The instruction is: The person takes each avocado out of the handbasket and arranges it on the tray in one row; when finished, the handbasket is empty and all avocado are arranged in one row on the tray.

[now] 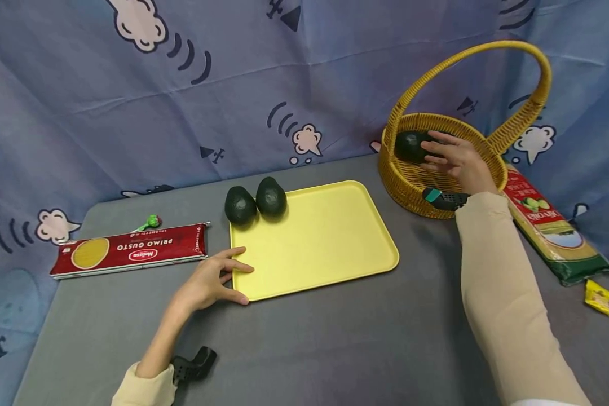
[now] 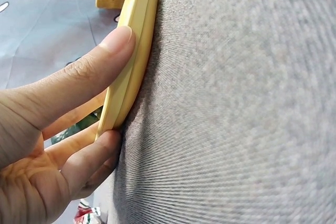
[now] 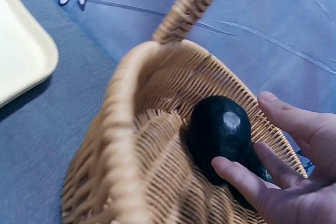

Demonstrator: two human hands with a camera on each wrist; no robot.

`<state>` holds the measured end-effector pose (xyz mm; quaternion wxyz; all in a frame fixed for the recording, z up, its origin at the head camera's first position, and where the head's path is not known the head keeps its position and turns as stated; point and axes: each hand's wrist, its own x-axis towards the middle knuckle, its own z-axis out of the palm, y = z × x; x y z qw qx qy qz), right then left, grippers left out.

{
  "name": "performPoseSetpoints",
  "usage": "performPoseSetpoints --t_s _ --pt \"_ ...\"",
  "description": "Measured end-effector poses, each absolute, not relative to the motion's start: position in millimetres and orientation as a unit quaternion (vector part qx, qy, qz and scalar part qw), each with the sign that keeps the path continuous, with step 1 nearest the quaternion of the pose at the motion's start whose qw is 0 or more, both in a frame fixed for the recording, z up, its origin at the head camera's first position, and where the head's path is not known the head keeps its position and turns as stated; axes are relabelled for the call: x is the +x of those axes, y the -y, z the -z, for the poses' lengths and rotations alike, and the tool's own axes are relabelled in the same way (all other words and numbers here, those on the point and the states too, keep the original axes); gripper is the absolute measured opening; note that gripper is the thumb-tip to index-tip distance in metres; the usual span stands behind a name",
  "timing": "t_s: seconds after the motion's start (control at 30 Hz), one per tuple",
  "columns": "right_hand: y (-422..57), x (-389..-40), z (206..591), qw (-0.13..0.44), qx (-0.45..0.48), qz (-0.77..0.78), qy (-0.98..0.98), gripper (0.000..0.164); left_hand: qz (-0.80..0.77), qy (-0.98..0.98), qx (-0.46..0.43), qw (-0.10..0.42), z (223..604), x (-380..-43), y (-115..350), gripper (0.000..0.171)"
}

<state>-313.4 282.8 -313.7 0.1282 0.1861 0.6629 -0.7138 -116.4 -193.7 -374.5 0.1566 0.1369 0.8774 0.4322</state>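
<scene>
L hand grips near-left corner of the yellow rectangular plastic tray, thumb on near rim, bent fingers at L rim. Two dark-green oval avocados sit side by side at tray's far-left corner. R hand is inside the yellow-tan woven wicker basket, far-right corner of the grey cloth-covered tabletop; fingers spread & part-extended over another dark-green avocado, contact hard to tell, prob. w/ a second dark one under the fingers. Red flat spaghetti pack lies toward tabletop's L edge; red-and-green plastic bag along R edge, beside basket.
</scene>
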Motion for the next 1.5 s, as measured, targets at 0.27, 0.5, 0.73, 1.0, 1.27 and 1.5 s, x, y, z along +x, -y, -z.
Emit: performPoseSetpoints --t_s 0.27,0.5,0.73,1.0,1.27,1.5 --pt "-291.0 -324.5 321.8 0.129 0.216 0.690 -0.678 0.074 -0.439 -0.873 0.138 0.165 375.8 -113.9 191.2 0.048" --pt "-289.8 -327.3 331.2 0.128 0.185 0.704 -0.673 0.077 -0.438 -0.873 0.131 0.168 381.0 -111.4 190.1 0.047" --pt "-285.2 -332.9 331.9 0.114 0.231 0.691 -0.675 0.071 -0.453 -0.865 0.124 0.177 385.1 -111.0 187.4 0.048" --pt "-284.1 -340.7 334.2 0.152 0.234 0.613 -0.739 0.072 -0.451 -0.866 0.131 0.170 383.4 -110.9 186.1 0.047" --pt "-275.4 -359.4 336.2 0.199 0.160 0.595 -0.763 0.063 -0.440 -0.875 0.127 0.155 381.7 -111.8 192.3 0.048" --pt "-270.3 -370.9 334.4 0.231 0.134 0.561 -0.783 0.076 -0.437 -0.878 0.118 0.155 382.2 -118.4 194.8 0.049"
